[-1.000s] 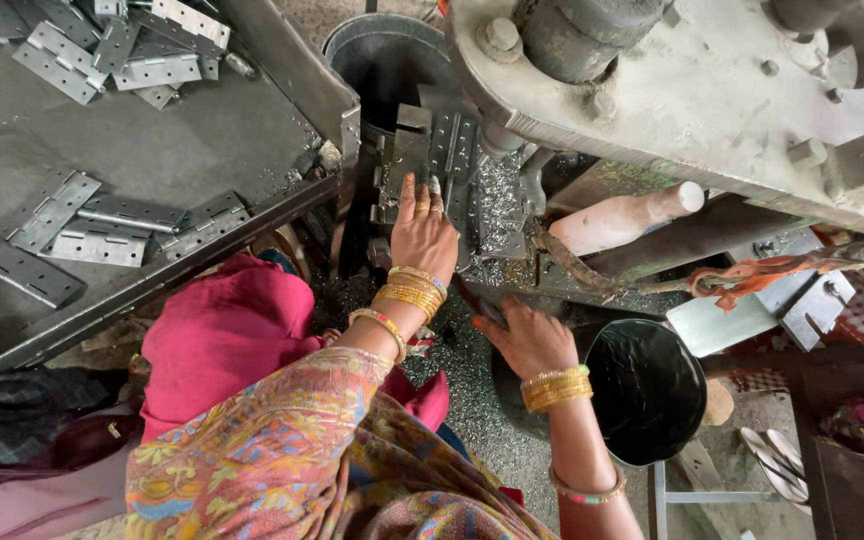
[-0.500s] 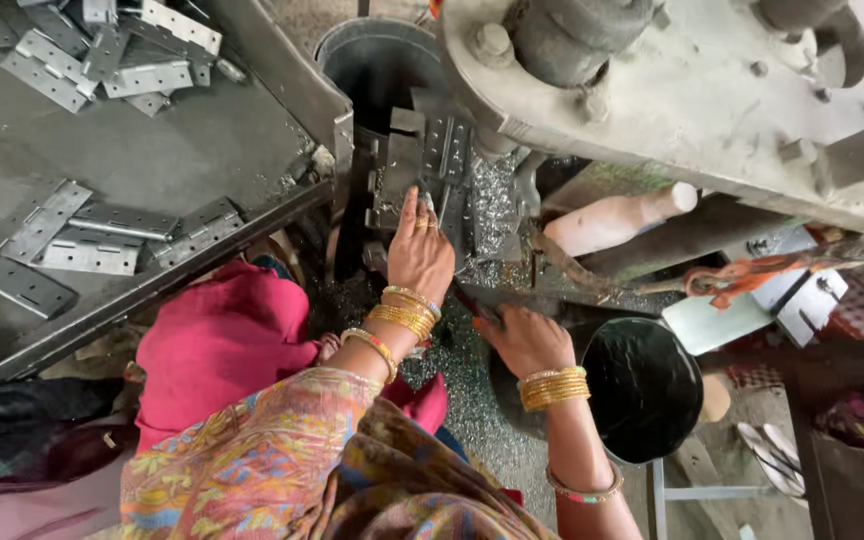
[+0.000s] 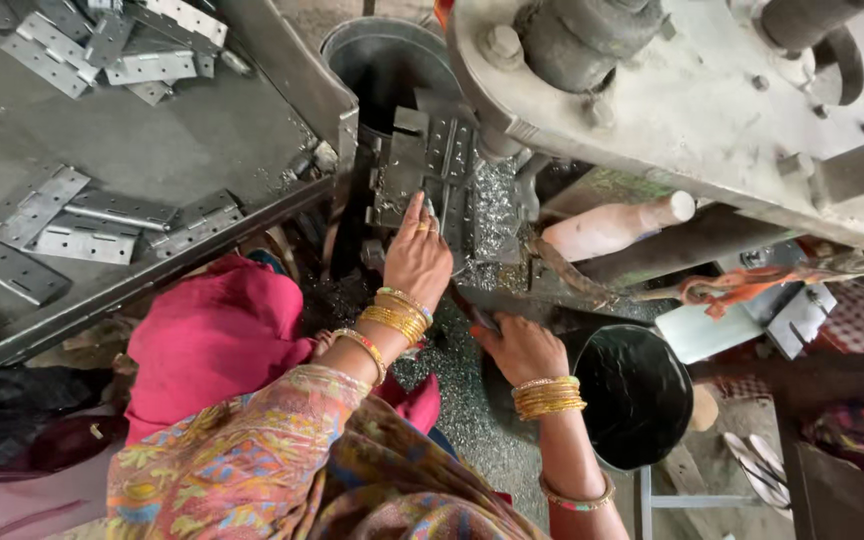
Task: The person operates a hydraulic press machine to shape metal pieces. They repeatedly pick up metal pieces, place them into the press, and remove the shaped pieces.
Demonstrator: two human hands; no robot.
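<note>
Metal plate (image 3: 430, 215) on press die, left hand (image 3: 418, 262) pressing it.

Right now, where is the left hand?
In the head view, the left hand is centre frame, fingers on the grey press die, just right of the metal tray of flat plates.

Gold bangles (image 3: 399, 316) on both wrists — floral orange sleeve (image 3: 252, 455).

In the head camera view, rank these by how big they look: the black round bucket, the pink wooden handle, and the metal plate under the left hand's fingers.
1. Black round bucket, clearly largest.
2. Pink wooden handle.
3. Metal plate at the left hand.

Handle and plate look close, and the hand covers part of the plate, so their order is unsure.
</note>
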